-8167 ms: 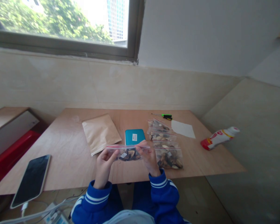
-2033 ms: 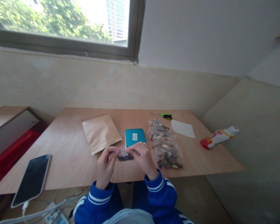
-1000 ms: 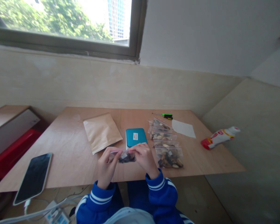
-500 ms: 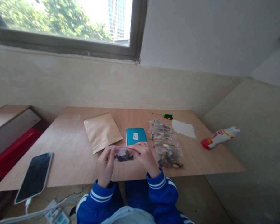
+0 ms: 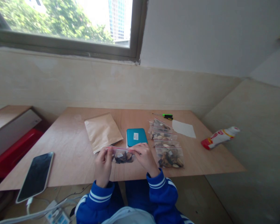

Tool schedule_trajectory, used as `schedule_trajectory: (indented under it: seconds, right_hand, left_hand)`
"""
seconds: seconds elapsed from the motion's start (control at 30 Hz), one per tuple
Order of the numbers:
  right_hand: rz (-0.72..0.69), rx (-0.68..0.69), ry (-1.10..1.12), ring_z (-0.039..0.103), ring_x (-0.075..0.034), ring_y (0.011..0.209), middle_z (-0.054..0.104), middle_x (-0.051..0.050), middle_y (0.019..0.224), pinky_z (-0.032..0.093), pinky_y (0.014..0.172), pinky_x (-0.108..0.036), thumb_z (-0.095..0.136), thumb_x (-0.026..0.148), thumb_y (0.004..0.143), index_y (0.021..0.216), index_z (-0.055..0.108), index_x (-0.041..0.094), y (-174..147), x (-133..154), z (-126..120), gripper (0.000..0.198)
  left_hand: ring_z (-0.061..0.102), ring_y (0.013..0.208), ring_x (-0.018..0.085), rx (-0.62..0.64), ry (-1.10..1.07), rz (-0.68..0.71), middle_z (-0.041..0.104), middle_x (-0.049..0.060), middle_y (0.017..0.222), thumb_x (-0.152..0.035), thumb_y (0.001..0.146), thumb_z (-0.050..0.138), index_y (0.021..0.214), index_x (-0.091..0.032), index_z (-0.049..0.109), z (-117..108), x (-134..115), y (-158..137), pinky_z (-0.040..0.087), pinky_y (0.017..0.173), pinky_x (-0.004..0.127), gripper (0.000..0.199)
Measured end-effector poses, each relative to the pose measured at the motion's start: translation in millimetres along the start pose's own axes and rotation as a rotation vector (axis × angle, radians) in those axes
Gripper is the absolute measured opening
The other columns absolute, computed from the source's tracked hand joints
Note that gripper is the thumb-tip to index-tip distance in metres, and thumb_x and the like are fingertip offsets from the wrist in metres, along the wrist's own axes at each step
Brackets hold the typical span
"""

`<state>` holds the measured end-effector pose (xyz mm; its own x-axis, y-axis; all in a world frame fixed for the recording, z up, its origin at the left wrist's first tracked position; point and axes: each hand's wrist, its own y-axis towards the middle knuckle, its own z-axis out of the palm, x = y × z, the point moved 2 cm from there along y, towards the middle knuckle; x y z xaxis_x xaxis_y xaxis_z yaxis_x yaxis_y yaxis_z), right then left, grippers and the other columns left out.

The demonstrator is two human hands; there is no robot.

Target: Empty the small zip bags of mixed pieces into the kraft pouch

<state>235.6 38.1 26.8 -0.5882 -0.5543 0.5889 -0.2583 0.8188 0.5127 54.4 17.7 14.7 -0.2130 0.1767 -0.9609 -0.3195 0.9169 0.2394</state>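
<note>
Pinching a small zip bag (image 5: 123, 157) by its top edge, the fingers (image 5: 110, 152) of the left hand (image 5: 104, 166) and right hand (image 5: 144, 156) had it over the near side of the bench (image 5: 77, 168). Teal box (image 5: 137, 137) sat just beyond, more bags (image 5: 170, 159) off right.

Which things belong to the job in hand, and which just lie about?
Seemingly in the job:
- zip bag held by left hand and right hand
- similar filled bags

Seemingly lying about:
- brown envelope
- teal box
- white paper
- screwdriver
- bottle
- cabled device
</note>
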Motion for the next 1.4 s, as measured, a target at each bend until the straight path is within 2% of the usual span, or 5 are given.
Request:
schedule_trajectory:
  seconds: [0.47,0.83,0.97,1.27,1.4]
  right_hand:
    - [0.158,0.178,0.143,0.066,-0.017,0.081,0.076,-0.003,0.088,0.043,0.076,-0.03,0.057,0.017,0.089,0.086,0.075,0.022,-5,-13,-5,0.019]
    - [0.236,0.266,0.349,0.067,-0.019,0.088,0.075,-0.005,0.094,0.05,0.079,-0.03,0.054,0.042,0.09,0.095,0.075,0.021,-9,-18,-5,0.03]
    - [0.295,0.29,0.39,0.068,-0.022,0.093,0.075,-0.007,0.098,0.051,0.083,-0.033,0.052,0.041,0.09,0.096,0.074,0.02,-11,-21,-9,0.031]
    - [0.421,0.035,0.368,0.066,-0.018,0.075,0.071,-0.003,0.076,0.051,0.074,-0.029,0.049,0.041,0.091,0.091,0.068,0.019,-26,-39,-45,0.03]
    - [0.468,-0.109,0.23,0.062,-0.019,0.07,0.066,-0.003,0.07,0.049,0.071,-0.029,0.05,0.047,0.087,0.084,0.067,0.018,-46,-64,-73,0.034]
  left_hand:
    - [0.053,0.061,0.012,-0.124,-0.178,-0.233,0.061,-0.001,0.062,-0.054,0.082,0.056,0.069,-0.016,0.066,-13,12,3,0.042,0.056,0.02,0.041]
    - [0.056,0.054,0.013,-0.144,-0.388,-0.305,0.063,0.0,0.058,-0.046,0.078,0.061,0.065,-0.015,0.066,-7,15,3,0.044,0.05,0.023,0.034]
    - [0.062,0.061,0.017,-0.138,-0.316,-0.25,0.068,0.002,0.062,-0.042,0.078,0.059,0.064,-0.015,0.069,-9,15,5,0.05,0.06,0.027,0.032]
    - [0.066,0.084,0.025,0.292,-0.171,-0.256,0.075,0.008,0.082,-0.055,0.08,0.054,0.08,-0.013,0.075,13,6,-1,0.051,0.083,0.037,0.047]
    - [0.064,0.094,0.023,0.548,-0.099,-0.17,0.071,0.009,0.109,-0.052,0.087,0.047,0.105,-0.017,0.071,24,10,-5,0.049,0.083,0.034,0.047]
